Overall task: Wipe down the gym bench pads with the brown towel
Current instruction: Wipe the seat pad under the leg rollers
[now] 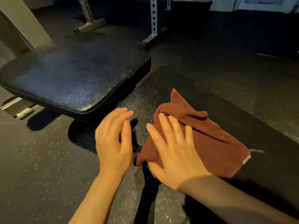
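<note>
Wiping underway: right hand (174,152), fingers flat, presses brown towel (202,136) on near pad (145,101); left hand (113,139) relaxed, empty. Far-left pad (72,75) likely next.

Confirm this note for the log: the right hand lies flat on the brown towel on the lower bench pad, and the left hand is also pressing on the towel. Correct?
Not quite. In the head view the left hand is off the brown towel, beside it at the lower bench pad's near edge. The right hand does lie flat on the towel.
</note>
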A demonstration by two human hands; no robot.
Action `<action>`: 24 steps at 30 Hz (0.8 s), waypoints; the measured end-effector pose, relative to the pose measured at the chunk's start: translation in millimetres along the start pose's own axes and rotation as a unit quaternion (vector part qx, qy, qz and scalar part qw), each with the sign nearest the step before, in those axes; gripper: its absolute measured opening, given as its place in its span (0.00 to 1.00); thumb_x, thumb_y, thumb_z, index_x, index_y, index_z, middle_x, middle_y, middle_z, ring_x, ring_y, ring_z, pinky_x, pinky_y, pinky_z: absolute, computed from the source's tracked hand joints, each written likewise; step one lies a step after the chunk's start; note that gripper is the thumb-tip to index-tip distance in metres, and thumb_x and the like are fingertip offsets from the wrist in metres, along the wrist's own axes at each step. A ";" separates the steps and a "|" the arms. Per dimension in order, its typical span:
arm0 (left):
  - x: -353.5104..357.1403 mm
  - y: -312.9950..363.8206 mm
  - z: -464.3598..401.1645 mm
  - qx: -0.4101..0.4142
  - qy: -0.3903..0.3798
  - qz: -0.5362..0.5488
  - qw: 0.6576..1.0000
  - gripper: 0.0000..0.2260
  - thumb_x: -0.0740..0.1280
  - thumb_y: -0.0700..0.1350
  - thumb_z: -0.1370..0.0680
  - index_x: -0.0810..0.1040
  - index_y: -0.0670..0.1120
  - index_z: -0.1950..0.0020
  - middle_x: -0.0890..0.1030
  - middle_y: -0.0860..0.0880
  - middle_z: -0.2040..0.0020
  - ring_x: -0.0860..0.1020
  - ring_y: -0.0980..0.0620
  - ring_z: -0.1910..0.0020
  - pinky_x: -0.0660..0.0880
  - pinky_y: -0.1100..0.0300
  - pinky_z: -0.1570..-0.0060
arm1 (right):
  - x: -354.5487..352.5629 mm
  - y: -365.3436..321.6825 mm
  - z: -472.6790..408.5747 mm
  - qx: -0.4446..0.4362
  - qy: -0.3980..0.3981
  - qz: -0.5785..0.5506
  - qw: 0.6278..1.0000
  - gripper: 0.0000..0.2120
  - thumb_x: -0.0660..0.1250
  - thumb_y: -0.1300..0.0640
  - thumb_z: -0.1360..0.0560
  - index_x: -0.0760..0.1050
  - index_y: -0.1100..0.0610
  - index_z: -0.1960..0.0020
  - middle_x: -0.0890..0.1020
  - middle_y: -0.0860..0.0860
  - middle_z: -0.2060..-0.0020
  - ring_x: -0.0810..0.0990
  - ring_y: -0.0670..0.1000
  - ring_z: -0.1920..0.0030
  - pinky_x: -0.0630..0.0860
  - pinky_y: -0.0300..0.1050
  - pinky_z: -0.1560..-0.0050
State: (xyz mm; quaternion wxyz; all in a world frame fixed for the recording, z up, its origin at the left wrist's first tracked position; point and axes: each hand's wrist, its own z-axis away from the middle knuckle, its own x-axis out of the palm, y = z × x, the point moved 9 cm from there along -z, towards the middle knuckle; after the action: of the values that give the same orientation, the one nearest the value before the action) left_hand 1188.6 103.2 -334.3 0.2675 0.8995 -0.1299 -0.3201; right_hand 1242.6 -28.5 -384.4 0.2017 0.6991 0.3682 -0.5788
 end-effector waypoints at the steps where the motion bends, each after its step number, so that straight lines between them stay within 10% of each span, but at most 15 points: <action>1: -3.6 -2.1 -4.4 -0.010 0.016 0.030 0.999 0.15 0.58 0.45 0.18 0.79 0.44 0.38 0.79 0.48 0.36 0.75 0.49 0.34 0.69 0.48 0.32 | -0.8 -7.3 -10.7 -0.012 0.002 -0.007 1.000 0.43 0.62 0.38 0.35 0.60 0.52 0.23 0.62 0.61 0.24 0.60 0.65 0.26 0.65 0.73 0.36; 8: 29.1 -10.4 -9.5 -0.016 -0.081 -0.018 0.996 0.17 0.55 0.52 0.18 0.71 0.55 0.30 0.69 0.55 0.28 0.56 0.51 0.22 0.53 0.33 0.26 | -7.5 -10.3 -32.8 -0.043 -0.007 -0.132 0.990 0.47 0.61 0.40 0.36 0.50 0.48 0.20 0.53 0.50 0.20 0.48 0.52 0.21 0.51 0.60 0.26; 14: 21.5 -9.0 -4.9 -0.036 -0.145 -0.032 0.988 0.20 0.55 0.58 0.19 0.75 0.54 0.31 0.70 0.56 0.27 0.58 0.56 0.23 0.52 0.43 0.23 | -7.0 0.4 -12.4 -0.038 -0.015 -0.115 0.992 0.47 0.59 0.35 0.31 0.48 0.53 0.19 0.46 0.49 0.20 0.39 0.46 0.21 0.38 0.47 0.23; 24: -24.5 -33.9 2.7 -0.011 -0.129 -0.073 0.989 0.18 0.60 0.42 0.21 0.77 0.48 0.32 0.71 0.55 0.29 0.62 0.66 0.28 0.58 0.55 0.24 | -2.2 24.7 41.6 -0.060 -0.006 -0.001 0.998 0.46 0.61 0.38 0.34 0.56 0.54 0.21 0.57 0.50 0.21 0.53 0.52 0.21 0.51 0.56 0.27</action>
State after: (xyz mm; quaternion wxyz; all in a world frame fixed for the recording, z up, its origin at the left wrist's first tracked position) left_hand 1170.3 140.0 -342.7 0.2347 0.8547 -0.0932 -0.4535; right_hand 1233.5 -74.6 -396.2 0.2451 0.6815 0.4020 -0.5602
